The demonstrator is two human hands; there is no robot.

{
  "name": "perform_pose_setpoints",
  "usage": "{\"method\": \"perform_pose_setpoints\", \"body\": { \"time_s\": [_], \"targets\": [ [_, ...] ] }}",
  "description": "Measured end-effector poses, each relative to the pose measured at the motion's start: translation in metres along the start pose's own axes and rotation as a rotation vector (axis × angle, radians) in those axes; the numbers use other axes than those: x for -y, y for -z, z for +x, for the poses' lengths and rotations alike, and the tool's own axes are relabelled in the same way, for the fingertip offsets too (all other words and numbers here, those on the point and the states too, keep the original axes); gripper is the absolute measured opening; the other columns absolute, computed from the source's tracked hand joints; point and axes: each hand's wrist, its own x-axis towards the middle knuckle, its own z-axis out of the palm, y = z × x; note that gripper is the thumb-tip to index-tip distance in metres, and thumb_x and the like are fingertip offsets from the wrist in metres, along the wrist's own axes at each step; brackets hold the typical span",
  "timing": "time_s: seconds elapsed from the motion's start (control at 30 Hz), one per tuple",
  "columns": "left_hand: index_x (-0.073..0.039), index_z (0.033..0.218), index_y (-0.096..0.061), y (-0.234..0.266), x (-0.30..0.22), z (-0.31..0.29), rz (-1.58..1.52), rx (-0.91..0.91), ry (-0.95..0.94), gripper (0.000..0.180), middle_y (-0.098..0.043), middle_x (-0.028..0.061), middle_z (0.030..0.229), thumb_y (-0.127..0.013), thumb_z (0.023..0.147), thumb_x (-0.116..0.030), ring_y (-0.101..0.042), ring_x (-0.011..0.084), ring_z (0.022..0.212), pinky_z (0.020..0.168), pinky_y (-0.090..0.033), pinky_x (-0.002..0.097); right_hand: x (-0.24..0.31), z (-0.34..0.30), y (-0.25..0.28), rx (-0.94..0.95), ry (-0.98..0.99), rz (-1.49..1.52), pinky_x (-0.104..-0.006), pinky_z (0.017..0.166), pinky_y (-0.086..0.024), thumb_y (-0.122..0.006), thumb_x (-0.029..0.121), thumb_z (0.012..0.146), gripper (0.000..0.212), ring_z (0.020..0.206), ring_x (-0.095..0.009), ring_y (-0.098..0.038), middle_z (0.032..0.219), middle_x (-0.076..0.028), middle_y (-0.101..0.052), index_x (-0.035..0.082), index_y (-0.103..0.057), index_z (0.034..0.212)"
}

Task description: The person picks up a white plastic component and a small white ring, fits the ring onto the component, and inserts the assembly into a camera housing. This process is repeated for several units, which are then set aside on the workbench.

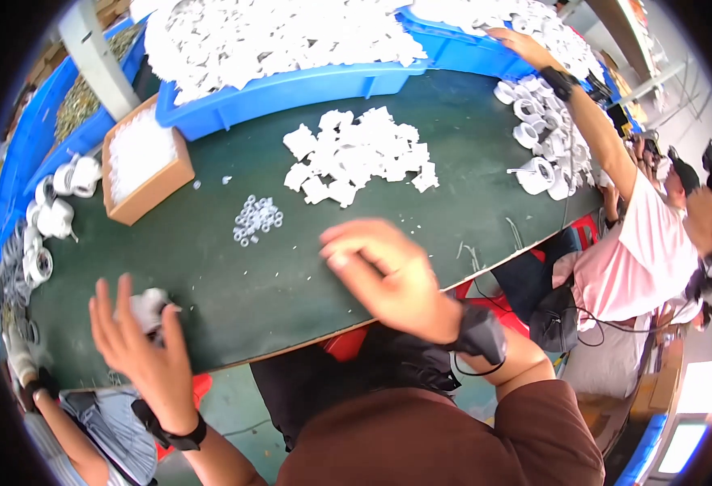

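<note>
My left hand [147, 356] is over the near left of the green table, its fingers spread. Just past its thumb and fingers sits a small white rounded plastic part [153, 302], partly hidden by the hand; no grip on it shows. My right hand [392, 283] hovers above the table's front middle, loosely curved, with thumb and forefinger apart and no object visible between them. Farther off, between the hands, lies a cluster of small translucent rings [257, 219]. Beyond my right hand is a loose pile of white plastic pieces [364, 154].
Blue bins [291, 93] heaped with white pieces line the back. A cardboard box [149, 190] of white items stands back left. White round housings [52, 215] sit along the left edge; white cylindrical parts [534, 134] lie right. Co-workers' arms [603, 134] reach in from both sides.
</note>
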Motion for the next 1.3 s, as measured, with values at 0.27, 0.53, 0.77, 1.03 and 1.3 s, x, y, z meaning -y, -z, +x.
{"method": "perform_pose_setpoints", "body": {
  "time_s": [0.27, 0.53, 0.77, 1.03, 1.3],
  "targets": [
    [-0.007, 0.144, -0.054, 0.002, -0.026, -0.011, -0.232, 0.085, 0.066, 0.057, -0.043, 0.0126, 0.157, -0.069, 0.089, -0.008, -0.038, 0.0378, 0.138, 0.109, -0.037, 0.0497, -0.124, -0.007, 0.242, -0.513, -0.034, -1.292, -0.0455, 0.102, -0.040, -0.071, 0.027, 0.094, 0.032, 0.115, -0.033, -0.057, 0.118, -0.013, -0.066, 0.010, -0.066, 0.121],
    [-0.003, 0.141, -0.055, 0.002, -0.035, -0.009, -0.359, 0.157, 0.064, 0.052, -0.043, 0.0164, 0.155, -0.068, 0.091, -0.007, -0.041, 0.0376, 0.134, 0.107, -0.039, 0.0489, -0.155, -0.022, 0.310, -0.369, -0.578, -1.057, -0.0513, 0.110, -0.035, -0.059, 0.053, 0.099, 0.051, 0.131, -0.034, -0.053, 0.128, -0.021, -0.065, 0.013, -0.070, 0.128],
    [0.000, 0.128, -0.061, -0.001, -0.057, -0.006, -0.372, 0.072, 0.018, 0.035, -0.055, 0.0199, 0.140, -0.063, 0.094, -0.008, -0.052, 0.0370, 0.124, 0.103, -0.041, 0.0470, -0.114, -0.033, 0.207, -0.226, -0.124, -1.444, -0.0542, 0.104, -0.041, -0.062, 0.030, 0.097, 0.037, 0.126, -0.038, -0.052, 0.134, -0.014, -0.061, 0.018, -0.065, 0.132],
    [0.000, 0.124, -0.067, 0.008, -0.060, -0.004, -0.435, 0.096, -0.181, 0.035, -0.059, 0.0205, 0.134, -0.076, 0.094, -0.017, -0.058, 0.0363, 0.122, 0.102, -0.047, 0.0459, -0.062, -0.031, 0.128, -0.146, -0.069, -0.869, -0.0667, 0.119, -0.011, -0.075, 0.068, 0.079, 0.082, 0.149, -0.047, -0.025, 0.154, -0.024, -0.038, 0.007, -0.059, 0.131],
    [0.001, 0.121, -0.068, 0.008, -0.080, -0.014, -0.697, 0.137, -0.162, 0.026, -0.062, 0.0206, 0.128, -0.070, 0.098, -0.012, -0.060, 0.0352, 0.117, 0.100, -0.049, 0.0451, -0.028, -0.041, 0.085, -0.269, -0.083, -0.547, -0.0494, 0.103, -0.034, -0.081, 0.059, 0.076, 0.076, 0.123, -0.036, -0.044, 0.125, -0.013, -0.050, 0.002, -0.055, 0.120]
  ]
}}
